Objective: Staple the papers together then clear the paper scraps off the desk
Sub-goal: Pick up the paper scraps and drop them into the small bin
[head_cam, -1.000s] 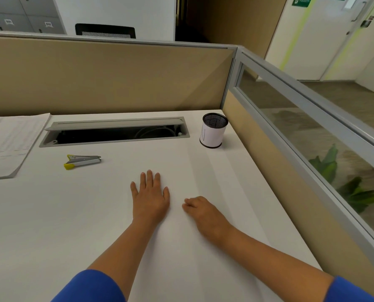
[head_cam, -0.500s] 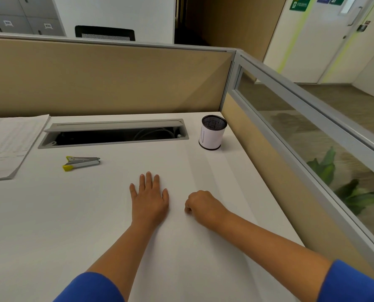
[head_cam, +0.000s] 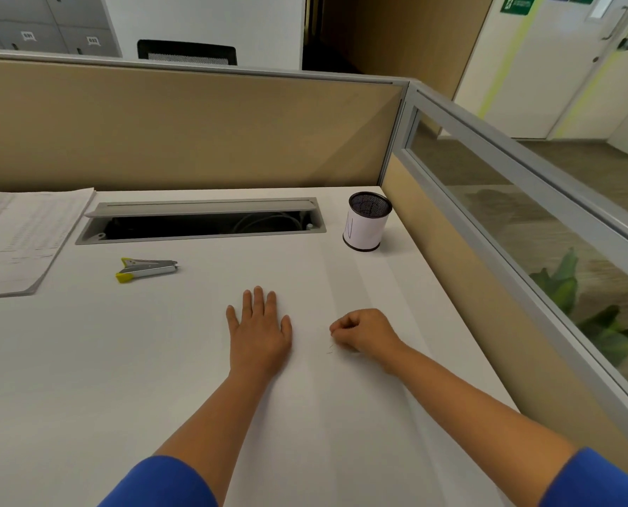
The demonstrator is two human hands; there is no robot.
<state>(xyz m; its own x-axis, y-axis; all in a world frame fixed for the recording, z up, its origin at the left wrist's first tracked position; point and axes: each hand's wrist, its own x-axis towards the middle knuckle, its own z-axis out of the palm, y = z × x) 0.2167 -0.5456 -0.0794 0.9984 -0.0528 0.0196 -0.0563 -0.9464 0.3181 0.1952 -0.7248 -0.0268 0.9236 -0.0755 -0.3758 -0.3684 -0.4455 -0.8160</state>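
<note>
Left hand (head_cam: pixel 257 329): flat on the white worktop (head_cam: pixel 85 360), fingers straight, pointing to the far edge.
Right hand (head_cam: pixel 365 329): just beside the left, curled into a loose fist, fingertips pinched together; contents cannot be told.
Silver stapler with yellow tip (head_cam: pixel 146 269): near the far-left part of the worktop, long axis roughly left–right, yellow end pointing left.
Stack of white printed papers (head_cam: pixel 16 239): at the left edge, left of the stapler.
White cylindrical mesh-lined pen cup (head_cam: pixel 366 225): far-right corner, upright.
Grey cable tray slot (head_cam: pixel 202 221): along the far edge, lid raised.
</note>
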